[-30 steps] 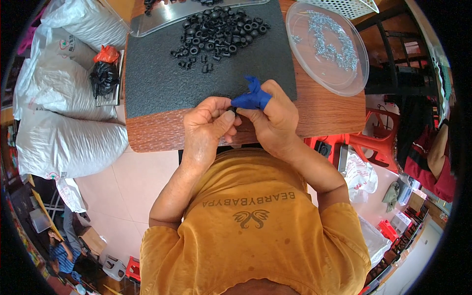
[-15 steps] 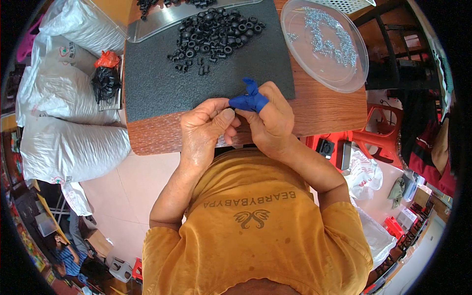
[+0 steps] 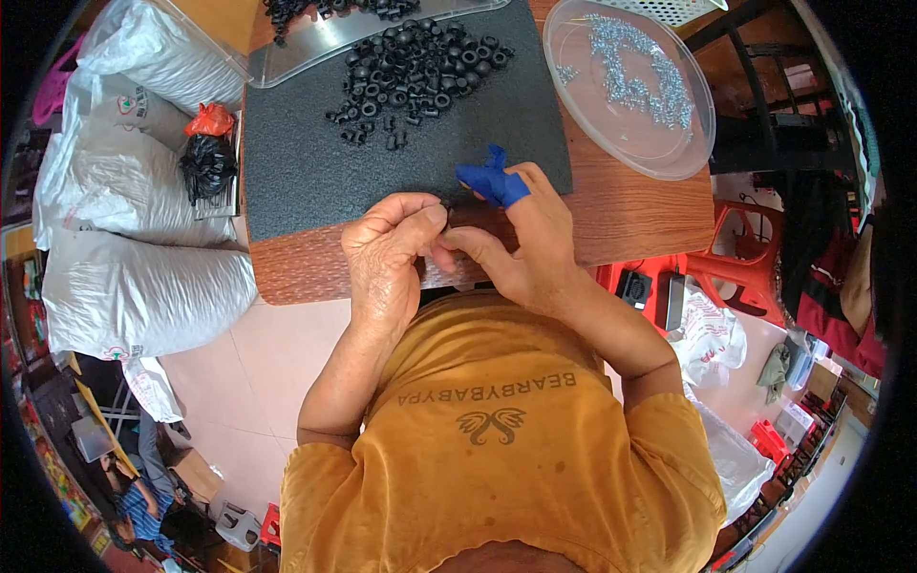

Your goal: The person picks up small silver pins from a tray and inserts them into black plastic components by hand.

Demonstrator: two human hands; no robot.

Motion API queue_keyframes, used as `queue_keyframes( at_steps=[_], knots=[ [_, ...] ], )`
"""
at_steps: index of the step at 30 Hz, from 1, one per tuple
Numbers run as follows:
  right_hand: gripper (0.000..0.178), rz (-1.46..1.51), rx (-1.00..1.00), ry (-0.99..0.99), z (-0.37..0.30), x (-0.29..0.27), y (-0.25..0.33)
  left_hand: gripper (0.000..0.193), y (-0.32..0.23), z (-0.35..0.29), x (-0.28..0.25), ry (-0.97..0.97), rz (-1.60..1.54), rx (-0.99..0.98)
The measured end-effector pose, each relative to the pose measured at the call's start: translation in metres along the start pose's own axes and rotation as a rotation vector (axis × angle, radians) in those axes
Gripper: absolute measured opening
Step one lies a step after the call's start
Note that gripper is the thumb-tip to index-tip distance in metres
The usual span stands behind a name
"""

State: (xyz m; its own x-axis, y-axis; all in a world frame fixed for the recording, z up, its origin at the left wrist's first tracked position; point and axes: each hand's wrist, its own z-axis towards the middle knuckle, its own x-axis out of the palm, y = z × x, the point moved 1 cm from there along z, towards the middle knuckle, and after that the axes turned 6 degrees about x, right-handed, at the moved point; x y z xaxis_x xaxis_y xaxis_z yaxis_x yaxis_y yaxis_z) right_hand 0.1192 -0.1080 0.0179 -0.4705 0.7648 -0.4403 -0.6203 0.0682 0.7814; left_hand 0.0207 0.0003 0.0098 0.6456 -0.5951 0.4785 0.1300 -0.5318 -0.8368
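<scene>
1. The left hand (image 3: pixel 390 250) is curling closed, its fingertips pinching a small black ring (image 3: pixel 445 204).
2. The right hand (image 3: pixel 521 250), a blue wrap (image 3: pixel 492 181) on one finger, is meeting the left at that ring, fingers pressed together around it.
3. Beyond both hands, a pile of black rings (image 3: pixel 415 67) is lying on the dark mat (image 3: pixel 306 167).
4. Farther right of the right hand, a clear dish (image 3: pixel 583 134) is holding small metal parts (image 3: pixel 635 76).

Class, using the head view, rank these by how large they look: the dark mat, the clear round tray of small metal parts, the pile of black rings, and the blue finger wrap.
Largest to smallest:
1. dark mat
2. clear round tray
3. pile of black rings
4. blue finger wrap

The fisheye lens bends shapes near the rim, so the tray's size is only approximate.
</scene>
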Motion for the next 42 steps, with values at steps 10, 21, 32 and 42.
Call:
queue_keyframes(
  at_steps=[10,21,32,42],
  knots=[
    [0.029,-0.196,-0.248,0.019,-0.004,0.021,-0.009,0.011,-0.001,-0.003,0.000,-0.061,0.040,0.062],
    [0.025,-0.283,-0.490,0.002,0.000,0.020,-0.012,0.012,-0.004,-0.001,0.000,-0.037,0.037,0.020],
    [0.025,-0.267,-0.438,-0.015,-0.001,0.020,-0.014,0.011,-0.002,0.000,-0.005,-0.035,0.045,-0.035],
    [0.027,-0.262,-0.454,-0.007,0.002,0.019,-0.016,0.017,-0.012,-0.002,-0.001,0.036,0.084,-0.087]
  ],
)
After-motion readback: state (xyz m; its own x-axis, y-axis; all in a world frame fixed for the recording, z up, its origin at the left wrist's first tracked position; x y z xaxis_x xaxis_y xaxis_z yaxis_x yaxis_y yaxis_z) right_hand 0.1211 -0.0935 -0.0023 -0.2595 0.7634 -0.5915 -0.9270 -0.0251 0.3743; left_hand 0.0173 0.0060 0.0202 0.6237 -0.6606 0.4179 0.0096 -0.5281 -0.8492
